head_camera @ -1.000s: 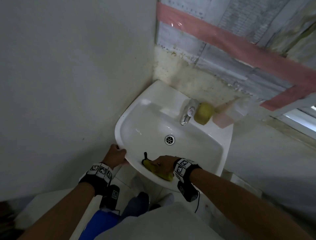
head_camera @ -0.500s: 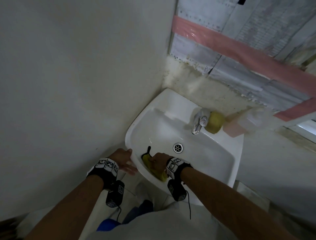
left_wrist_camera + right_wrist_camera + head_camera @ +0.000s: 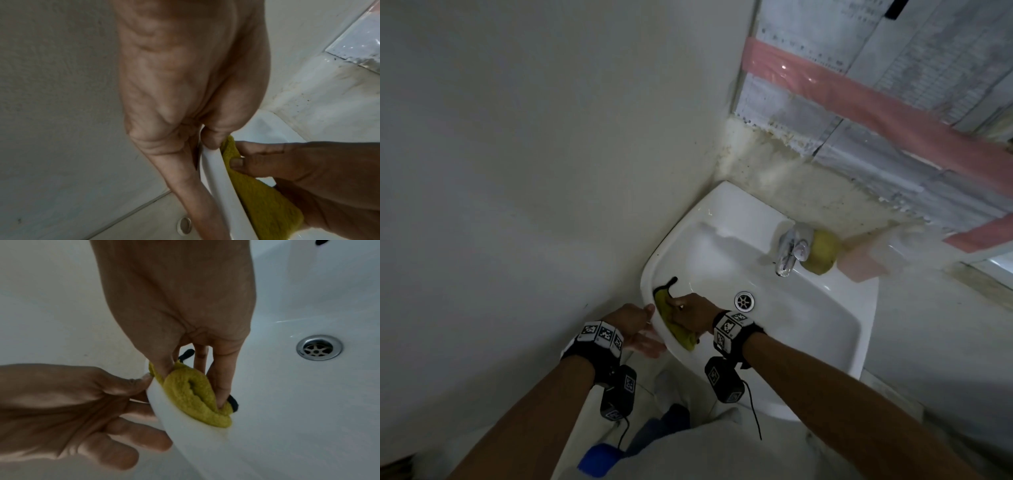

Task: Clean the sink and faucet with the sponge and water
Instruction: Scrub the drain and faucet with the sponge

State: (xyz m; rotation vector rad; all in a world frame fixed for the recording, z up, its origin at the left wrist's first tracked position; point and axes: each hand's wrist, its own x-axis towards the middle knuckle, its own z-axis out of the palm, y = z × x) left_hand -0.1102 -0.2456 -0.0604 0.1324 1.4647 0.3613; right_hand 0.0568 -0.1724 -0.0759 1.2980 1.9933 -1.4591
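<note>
The white sink (image 3: 825, 342) hangs in the corner, with a chrome faucet (image 3: 789, 251) at its back and a drain (image 3: 744, 301) in the bowl. My right hand (image 3: 688, 313) holds a yellow sponge cloth (image 3: 674, 330) with a black edge and presses it on the front-left rim (image 3: 164, 404). In the right wrist view the sponge (image 3: 191, 399) is bunched between thumb and fingers. My left hand (image 3: 640, 325) grips the same rim just beside it, thumb (image 3: 211, 139) on top and fingers underneath. No water is running from the faucet.
A round yellow sponge (image 3: 822, 251) and a pink container (image 3: 863, 260) sit on the sink's back ledge right of the faucet. A plain wall (image 3: 534, 171) stands close on the left. Tiled floor (image 3: 144, 224) lies under the sink.
My right hand has slid the sponge leftward along the front rim, from below the drain up to my left hand. The left hand has stayed on the rim.
</note>
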